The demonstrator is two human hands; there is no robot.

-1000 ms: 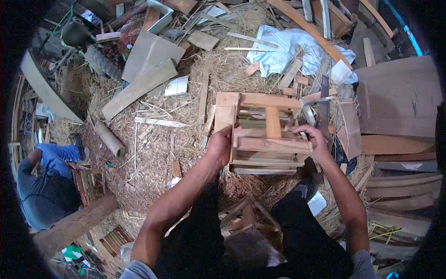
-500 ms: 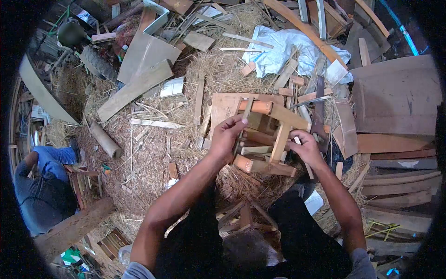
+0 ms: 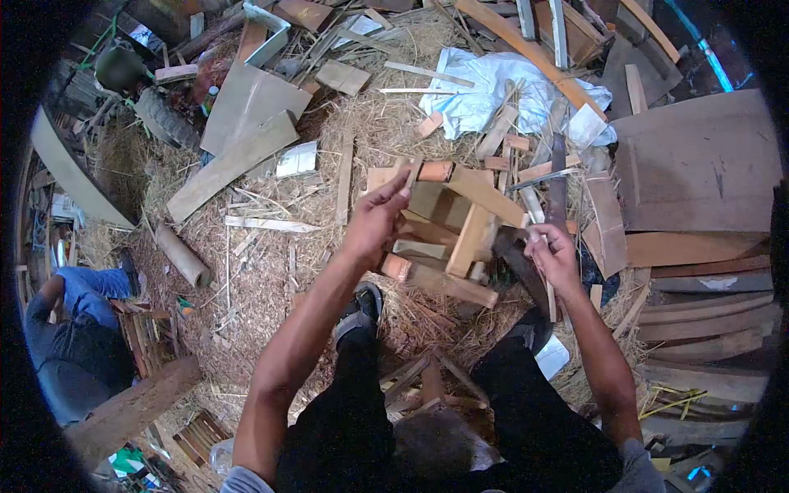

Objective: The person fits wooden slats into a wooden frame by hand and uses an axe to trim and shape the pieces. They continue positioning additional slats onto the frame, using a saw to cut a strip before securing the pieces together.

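My left hand is closed on the left side of a small wooden frame, made of joined legs and crossbars. The frame is tilted, with two orange-brown ends on the left. To the right of the frame, the fingers of my right hand are pinched together on what looks like a thin wooden strip; the fingers partly cover it. A dark piece lies between the frame and my right hand. Below the frame, between my legs, is a wooden stand.
Straw and wood scraps cover the ground. A white sack lies at the back. Boards are stacked on the right, below a large panel. Two other people are on the left, one seated in blue trousers. A log lies nearby.
My right hand has moved right, away from the frame, with the thin strip. The frame and my left hand have shifted left and slightly down. My left foot has come into view.
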